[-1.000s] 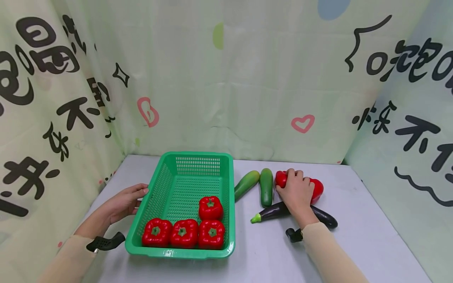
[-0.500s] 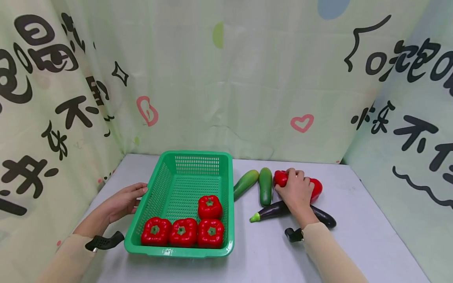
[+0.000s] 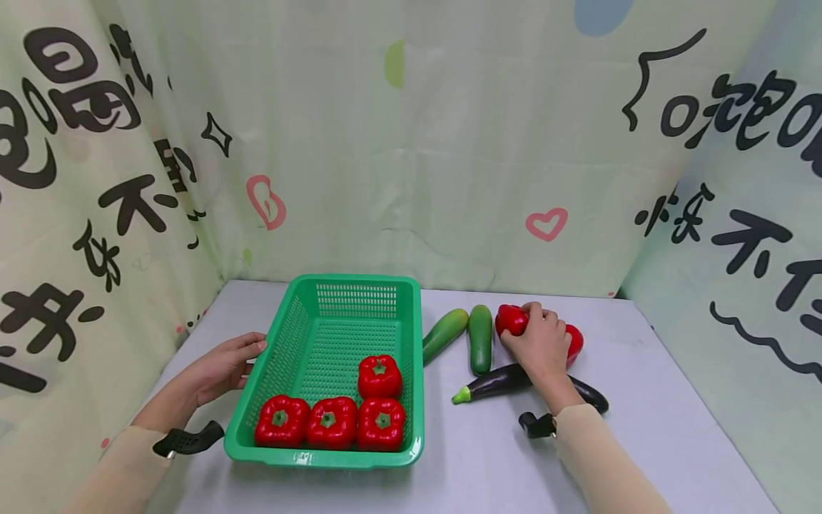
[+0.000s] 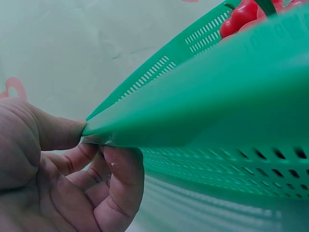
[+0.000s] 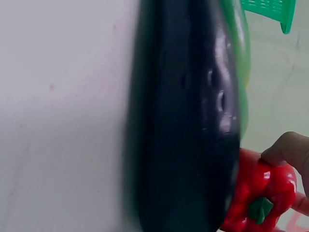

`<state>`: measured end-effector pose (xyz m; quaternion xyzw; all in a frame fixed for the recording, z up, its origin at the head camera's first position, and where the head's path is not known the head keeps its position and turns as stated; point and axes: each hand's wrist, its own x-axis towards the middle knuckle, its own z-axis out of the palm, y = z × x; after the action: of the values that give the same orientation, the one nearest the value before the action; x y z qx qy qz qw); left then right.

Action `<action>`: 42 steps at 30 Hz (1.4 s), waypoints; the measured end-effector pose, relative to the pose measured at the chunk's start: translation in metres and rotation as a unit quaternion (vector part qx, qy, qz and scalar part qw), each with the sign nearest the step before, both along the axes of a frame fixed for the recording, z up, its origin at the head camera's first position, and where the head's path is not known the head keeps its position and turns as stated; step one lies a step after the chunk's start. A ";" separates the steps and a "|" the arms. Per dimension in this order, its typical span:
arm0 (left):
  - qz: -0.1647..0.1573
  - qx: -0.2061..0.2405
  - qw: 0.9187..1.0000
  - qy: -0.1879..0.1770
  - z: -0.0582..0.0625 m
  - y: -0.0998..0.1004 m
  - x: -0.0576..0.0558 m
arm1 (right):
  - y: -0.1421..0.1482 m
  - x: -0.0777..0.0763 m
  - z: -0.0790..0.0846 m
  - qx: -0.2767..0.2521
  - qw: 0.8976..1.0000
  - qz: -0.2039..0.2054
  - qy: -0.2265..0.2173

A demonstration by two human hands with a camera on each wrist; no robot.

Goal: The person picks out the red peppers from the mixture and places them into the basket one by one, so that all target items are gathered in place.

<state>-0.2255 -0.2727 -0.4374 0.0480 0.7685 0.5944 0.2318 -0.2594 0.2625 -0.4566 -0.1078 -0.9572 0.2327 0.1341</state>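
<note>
My left hand (image 3: 225,368) pinches the left rim of a green plastic basket (image 3: 416,343), thumb above and fingers curled below, as the left wrist view shows (image 4: 77,164). Inside the basket's near end sit several red bell peppers (image 3: 331,422). On the right, my right hand (image 3: 539,346) grips another red bell pepper (image 3: 511,319) behind a dark eggplant (image 3: 497,383). The right wrist view has the thumb on this bell pepper (image 5: 265,183), beside the large eggplant (image 5: 193,116). One more bell pepper (image 3: 574,344) lies partly hidden right of the hand.
Two green cucumber-like vegetables (image 3: 479,341) lie between the basket and the right hand, one slanting against the basket's right side. The white table (image 3: 642,428) is bounded by a printed curtain (image 3: 449,143) at the back and sides.
My right hand has shifted slightly and the bell pepper in its grip has tilted, so more of it shows left of the fingers. The left hand keeps its hold on the basket.
</note>
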 end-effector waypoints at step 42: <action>0.003 0.009 1.000 -0.003 0.000 -0.001 0.001 | -0.019 0.013 0.031 -0.055 0.994 0.078 0.054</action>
<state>-0.2243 -0.2734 -0.4375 0.0463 0.7628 0.6018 0.2322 -0.2468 0.2435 -0.4255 -0.0278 -0.9399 0.3001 0.1607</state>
